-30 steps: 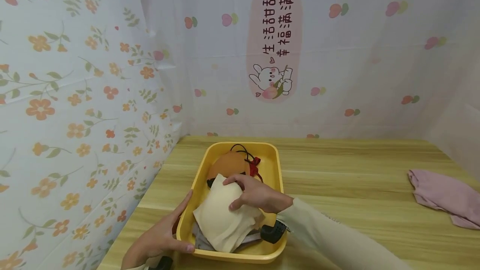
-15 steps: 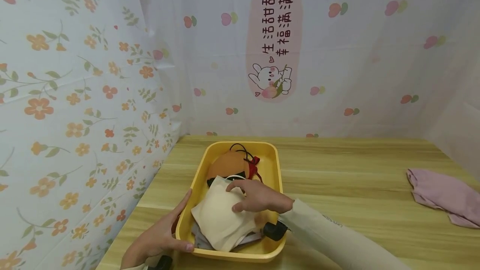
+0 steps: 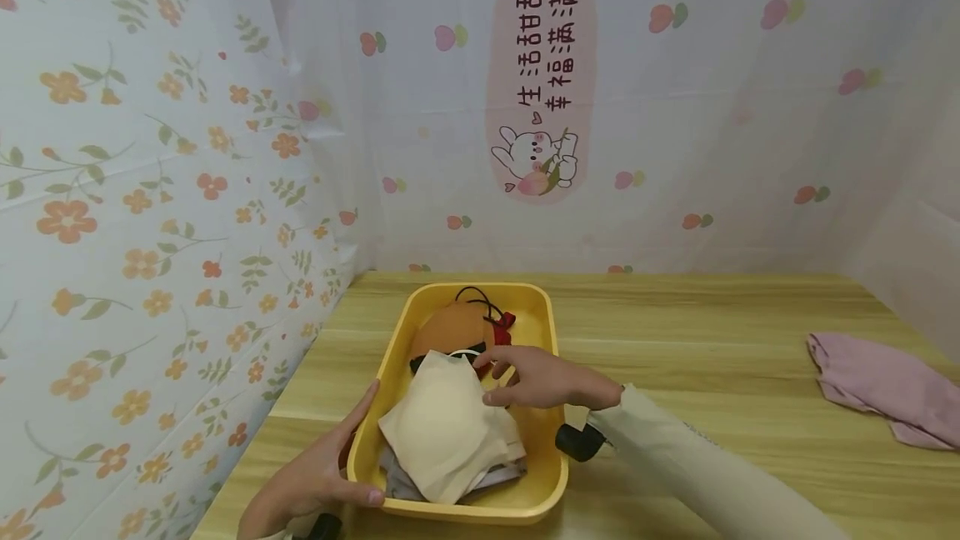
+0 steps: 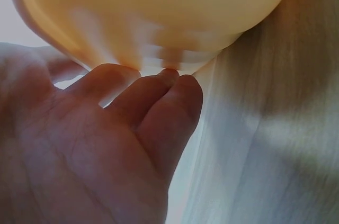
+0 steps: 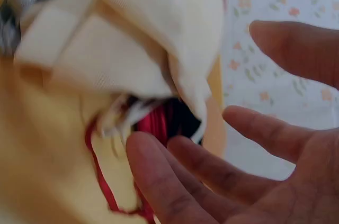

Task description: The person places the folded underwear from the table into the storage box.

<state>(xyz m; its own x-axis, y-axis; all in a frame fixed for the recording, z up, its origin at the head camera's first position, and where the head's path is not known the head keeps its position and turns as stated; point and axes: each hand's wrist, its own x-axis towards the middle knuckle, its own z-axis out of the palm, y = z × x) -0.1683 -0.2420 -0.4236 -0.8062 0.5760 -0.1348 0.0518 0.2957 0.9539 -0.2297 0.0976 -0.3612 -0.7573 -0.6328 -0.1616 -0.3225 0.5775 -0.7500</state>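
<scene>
My left hand [image 3: 315, 469] grips the near left corner of a yellow plastic basin [image 3: 559, 440], thumb at the front rim and fingers along the outer left wall. In the left wrist view, its fingertips [image 4: 188, 83] touch that wall. A cream folded fabric piece [image 3: 438, 423] with a smooth domed top lies in the basin, over grey cloth [image 3: 401, 477]. Just right of it, my right hand [image 3: 543, 377] hovers with loose, parted fingers and nothing between them. Behind lies a brown domed fabric piece [image 3: 453, 327] with black trim, beside red fabric strips [image 3: 502, 330] and thin black cord.
The basin stands on a wood-grain table [image 3: 675, 340]. A pink cloth [image 3: 885, 390] lies at the table's right side. Flowered sheeting [image 3: 172, 190] hangs on the left, and a printed curtain [image 3: 712, 132] hangs behind.
My right hand has let go of the cream fabric piece and moved right, its fingers parting. The cream piece has settled flatter. My left hand keeps its place on the basin.
</scene>
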